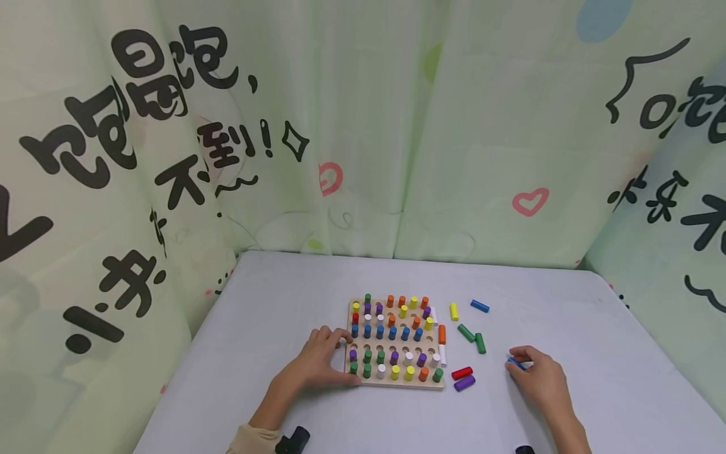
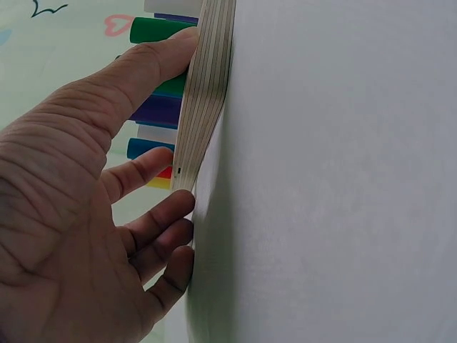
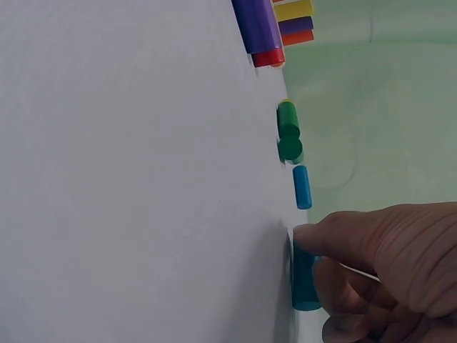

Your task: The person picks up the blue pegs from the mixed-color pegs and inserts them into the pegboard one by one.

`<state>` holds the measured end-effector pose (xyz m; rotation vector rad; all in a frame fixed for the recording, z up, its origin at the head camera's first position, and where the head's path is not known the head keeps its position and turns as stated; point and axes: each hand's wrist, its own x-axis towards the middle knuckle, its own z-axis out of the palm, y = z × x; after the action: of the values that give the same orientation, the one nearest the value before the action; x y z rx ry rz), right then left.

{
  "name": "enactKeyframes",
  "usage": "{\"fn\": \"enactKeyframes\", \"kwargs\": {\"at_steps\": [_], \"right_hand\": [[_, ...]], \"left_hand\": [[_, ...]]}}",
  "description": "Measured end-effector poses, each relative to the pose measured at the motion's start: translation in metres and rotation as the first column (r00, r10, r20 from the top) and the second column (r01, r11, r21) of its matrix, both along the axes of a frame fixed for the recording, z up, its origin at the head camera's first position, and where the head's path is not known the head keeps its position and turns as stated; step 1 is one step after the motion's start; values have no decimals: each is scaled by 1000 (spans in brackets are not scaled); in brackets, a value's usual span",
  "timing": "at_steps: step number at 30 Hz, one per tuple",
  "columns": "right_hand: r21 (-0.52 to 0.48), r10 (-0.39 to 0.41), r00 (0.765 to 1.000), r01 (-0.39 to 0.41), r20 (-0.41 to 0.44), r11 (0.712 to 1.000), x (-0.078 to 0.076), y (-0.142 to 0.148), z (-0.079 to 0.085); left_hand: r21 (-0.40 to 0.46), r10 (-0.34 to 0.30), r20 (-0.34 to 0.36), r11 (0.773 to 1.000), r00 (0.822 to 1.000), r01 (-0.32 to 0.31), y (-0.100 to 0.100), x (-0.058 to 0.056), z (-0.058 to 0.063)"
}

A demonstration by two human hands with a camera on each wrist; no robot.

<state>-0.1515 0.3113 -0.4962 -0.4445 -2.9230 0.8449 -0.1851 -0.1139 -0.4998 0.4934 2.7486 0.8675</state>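
A wooden pegboard (image 1: 391, 382) holds several rows of upright coloured pegs, including a full-looking row of blue ones (image 1: 379, 331). At its left side my left hand (image 1: 322, 358) rests with thumb and index finger touching the edge. In the left wrist view, the thumb meets the layered side of the board (image 2: 207, 78) and the other fingers are spread and loosely bent. To the right, my right hand (image 1: 539, 377) pinches a blue peg (image 1: 516, 363) low at the tabletop. The right wrist view shows the thumb tip on this blue peg (image 3: 305, 282).
Between board and right hand lie loose pegs: red (image 1: 462, 373), purple (image 1: 464, 383), two green (image 1: 480, 343), yellow (image 1: 454, 311) and another blue one (image 1: 479, 306). Orange (image 1: 442, 334) and white pegs (image 1: 442, 355) lie along the board's right edge. A printed curtain (image 1: 465, 189) surrounds the white table (image 1: 306, 277).
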Motion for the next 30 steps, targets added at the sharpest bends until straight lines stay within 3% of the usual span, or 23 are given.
{"fn": "enactKeyframes", "kwargs": {"at_steps": [14, 30], "right_hand": [[-30, -11, 998, 9, -63, 999, 1, -9, 2], [-93, 44, 994, -53, -99, 994, 2, -26, 4]], "left_hand": [[4, -2, -3, 1000, 1000, 2, 0, 0, 0], [-3, 0, -13, 1000, 1000, -1, 0, 0, 0]]}}
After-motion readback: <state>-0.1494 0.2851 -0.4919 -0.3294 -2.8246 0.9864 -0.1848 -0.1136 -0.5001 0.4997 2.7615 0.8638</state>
